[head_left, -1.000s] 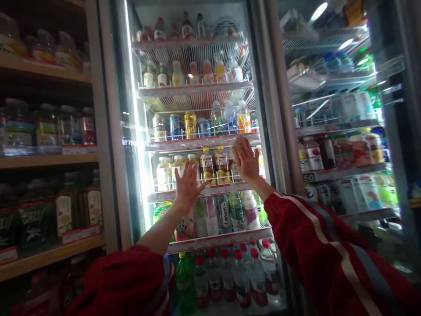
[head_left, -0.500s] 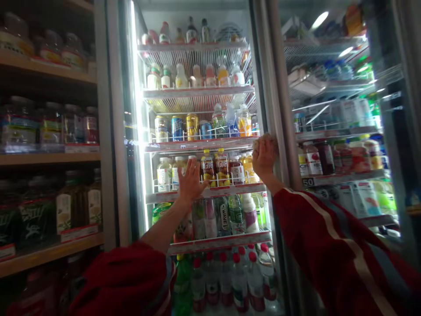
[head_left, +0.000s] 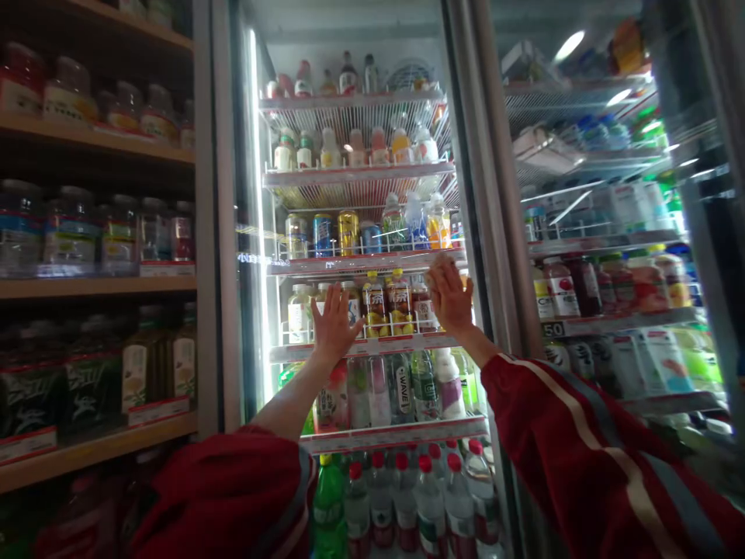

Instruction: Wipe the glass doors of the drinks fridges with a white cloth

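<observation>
A lit drinks cooler (head_left: 244,233) stands in front of me, its wire shelves (head_left: 361,177) full of bottles and cans. My left hand (head_left: 334,324) is open, fingers spread, palm flat against the glass door in front of the shelf of yellow-label tea bottles (head_left: 375,304). My right hand (head_left: 449,296) is open too, fingers together and stretched upward, palm on the glass near the door's right edge. Both arms wear red sleeves with a pale stripe. Neither hand holds anything.
A second cooler (head_left: 605,233) with bottles stands to the right, behind a grey door frame (head_left: 494,233). Wooden shelves (head_left: 98,287) with jars and bottles fill the left. Red-capped bottles (head_left: 419,497) and a green bottle (head_left: 327,497) sit on the cooler's lowest shelf.
My right hand has slid left from the grey door frame back onto the glass and flattened out. My left hand has stayed on the glass. The view has shifted slightly.
</observation>
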`<action>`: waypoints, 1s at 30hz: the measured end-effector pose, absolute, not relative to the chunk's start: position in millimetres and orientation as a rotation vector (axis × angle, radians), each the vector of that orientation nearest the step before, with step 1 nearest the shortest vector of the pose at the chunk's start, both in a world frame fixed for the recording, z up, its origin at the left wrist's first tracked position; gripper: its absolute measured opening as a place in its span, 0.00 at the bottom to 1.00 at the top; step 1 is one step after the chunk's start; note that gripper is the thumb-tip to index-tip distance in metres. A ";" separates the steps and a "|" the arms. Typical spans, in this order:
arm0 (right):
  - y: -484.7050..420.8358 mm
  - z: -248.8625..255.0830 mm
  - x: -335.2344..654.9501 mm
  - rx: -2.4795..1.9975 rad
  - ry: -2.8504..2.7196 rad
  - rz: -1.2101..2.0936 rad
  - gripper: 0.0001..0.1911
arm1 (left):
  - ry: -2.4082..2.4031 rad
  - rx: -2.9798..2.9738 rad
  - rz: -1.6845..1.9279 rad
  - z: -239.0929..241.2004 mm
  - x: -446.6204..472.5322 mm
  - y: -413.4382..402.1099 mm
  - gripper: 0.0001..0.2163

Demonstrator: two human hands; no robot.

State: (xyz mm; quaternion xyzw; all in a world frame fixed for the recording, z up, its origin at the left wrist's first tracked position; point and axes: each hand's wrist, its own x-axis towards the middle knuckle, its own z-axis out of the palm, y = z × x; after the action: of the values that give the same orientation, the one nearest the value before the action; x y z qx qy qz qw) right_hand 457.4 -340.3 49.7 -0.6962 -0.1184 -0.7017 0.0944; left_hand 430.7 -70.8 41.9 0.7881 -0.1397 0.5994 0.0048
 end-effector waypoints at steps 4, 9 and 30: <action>-359.6 42.4 460.0 -1.908 -0.018 -2.044 0.24 | -0.459 2.478 1.854 36.4 430.3 -73.5 0.29; -317.5 28.7 456.0 -2.047 -0.321 -2.083 0.23 | -0.540 2.493 1.848 28.4 428.2 -85.4 0.29; -276.3 -20.2 447.4 -2.264 -0.651 -1.994 0.21 | -0.623 2.586 1.824 -17.2 425.1 -84.2 0.31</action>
State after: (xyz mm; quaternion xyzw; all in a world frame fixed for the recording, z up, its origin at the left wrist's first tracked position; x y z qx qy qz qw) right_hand 447.4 -276.3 -20.2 -0.7333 -0.2108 -0.6459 0.0278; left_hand 425.1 -84.2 -17.2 0.8011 -0.1931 0.5649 -0.0418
